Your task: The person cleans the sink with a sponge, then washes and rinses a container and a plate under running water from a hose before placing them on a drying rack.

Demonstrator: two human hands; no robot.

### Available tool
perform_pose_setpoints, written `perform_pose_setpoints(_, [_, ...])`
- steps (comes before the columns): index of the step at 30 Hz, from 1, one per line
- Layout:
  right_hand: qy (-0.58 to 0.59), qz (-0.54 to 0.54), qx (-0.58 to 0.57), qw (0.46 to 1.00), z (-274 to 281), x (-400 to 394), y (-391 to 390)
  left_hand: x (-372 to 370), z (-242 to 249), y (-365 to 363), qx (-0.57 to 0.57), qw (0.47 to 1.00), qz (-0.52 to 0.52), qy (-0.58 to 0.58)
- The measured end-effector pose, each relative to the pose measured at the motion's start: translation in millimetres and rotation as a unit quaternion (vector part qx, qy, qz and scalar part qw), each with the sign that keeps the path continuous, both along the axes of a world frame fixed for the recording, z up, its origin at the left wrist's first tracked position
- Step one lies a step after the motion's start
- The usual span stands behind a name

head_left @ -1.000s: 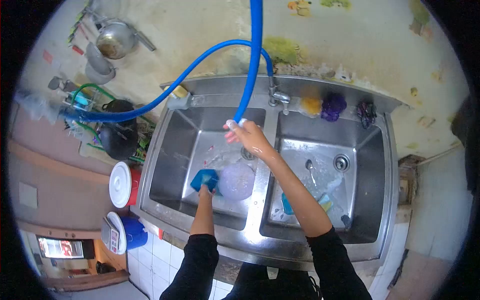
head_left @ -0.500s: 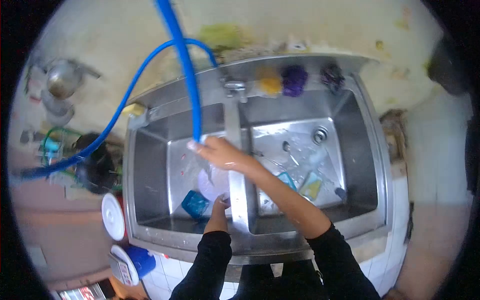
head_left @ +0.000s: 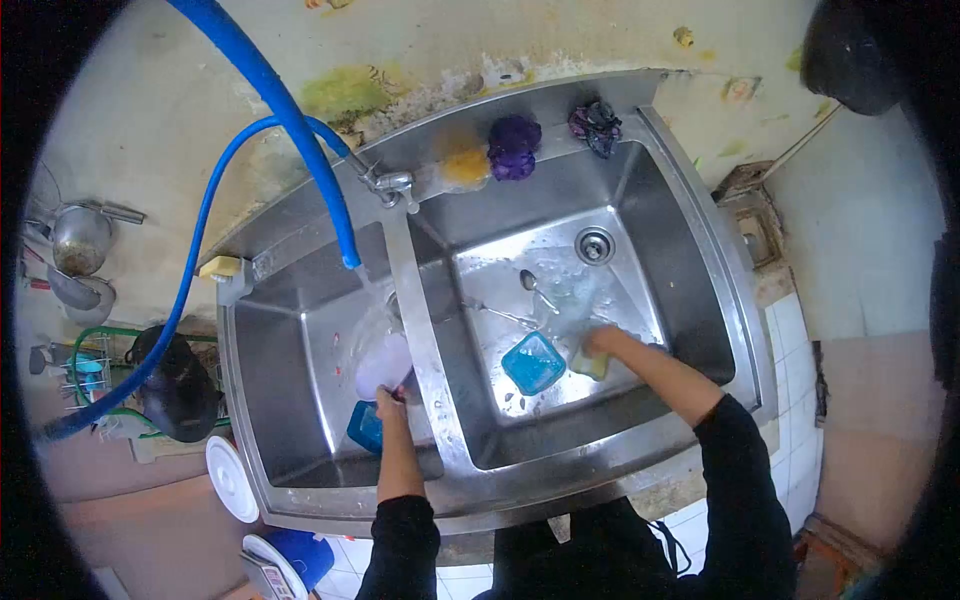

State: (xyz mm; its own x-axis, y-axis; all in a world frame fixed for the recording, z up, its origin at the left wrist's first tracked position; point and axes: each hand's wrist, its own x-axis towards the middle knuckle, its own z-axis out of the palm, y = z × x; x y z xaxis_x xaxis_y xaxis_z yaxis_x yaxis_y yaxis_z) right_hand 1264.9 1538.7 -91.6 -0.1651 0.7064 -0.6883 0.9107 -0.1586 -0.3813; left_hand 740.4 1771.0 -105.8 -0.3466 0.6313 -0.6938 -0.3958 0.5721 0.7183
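Note:
My left hand [head_left: 390,403] is closed on the edge of a pale lilac dish [head_left: 383,365], held tilted in the left basin. Water runs from the end of a blue hose [head_left: 330,200] beside the dish. A blue container [head_left: 366,424] lies under my left wrist. In the right basin, my right hand [head_left: 606,342] has its fingers wrapped over a yellow-green sponge [head_left: 588,368]. Left of that hand sits a clear blue square container [head_left: 534,363]. A spoon [head_left: 541,291] and another slim metal utensil [head_left: 505,316] rest on the wet basin floor.
The steel divider [head_left: 425,340] separates the basins. Behind it stand a tap [head_left: 392,186], a purple scrubber [head_left: 514,146], a yellow bundle [head_left: 465,166] and a dark crumpled bag [head_left: 597,128]. The drain [head_left: 595,246] is at the back of the right basin. Pots hang at left.
My right hand has let go of the blue hose and moved right, down onto the sponge. The hose hangs with water running. My left hand still holds the dish, and the view has shifted.

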Motion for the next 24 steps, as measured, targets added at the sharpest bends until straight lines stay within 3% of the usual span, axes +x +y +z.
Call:
perform_pose_setpoints(1, [-0.056, 0.029, -0.075, 0.995, -30, -4, -24, -7, 5, 15, 0.045, 0.998, 0.005, 0.045])
perform_pose_setpoints(4, [-0.103, -0.201, 0.167, 0.960, -7, -44, -61, 8, 115, 37, 0.157, 0.919, -0.158, 0.326])
perform_pose_setpoints(6, [-0.140, -0.216, 0.160, 0.953, 3, -48, -47, 12, 169, 47, 0.194, 0.840, -0.208, 0.462])
perform_pose_setpoints(8, [-0.205, -0.097, -0.019, 0.974, 2, -46, -36, -1, 184, 58, 0.196, 0.762, -0.231, 0.572])
perform_pose_setpoints(10, [-0.160, -0.143, -0.051, 0.975, 7, -40, -31, -10, 193, 65, 0.188, 0.739, -0.226, 0.607])
perform_pose_setpoints(13, [-0.192, -0.214, -0.076, 0.955, 10, -36, -26, 1, 218, 53, 0.247, 0.790, -0.176, 0.533])
perform_pose_setpoints(16, [-0.165, -0.257, -0.088, 0.948, 10, -42, -33, 14, 241, 26, 0.237, 0.851, -0.128, 0.451])
perform_pose_setpoints(19, [-0.083, -0.225, -0.113, 0.964, 25, -34, -24, 14, 261, -6, 0.286, 0.736, -0.213, 0.575])
perform_pose_setpoints(21, [-0.004, -0.178, -0.126, 0.976, 40, -25, -15, 22, 285, -20, 0.295, 0.730, -0.194, 0.585])
perform_pose_setpoints(24, [0.085, -0.143, -0.143, 0.976, 89, -14, 7, 23, 318, -41, 0.313, 0.818, -0.136, 0.463])
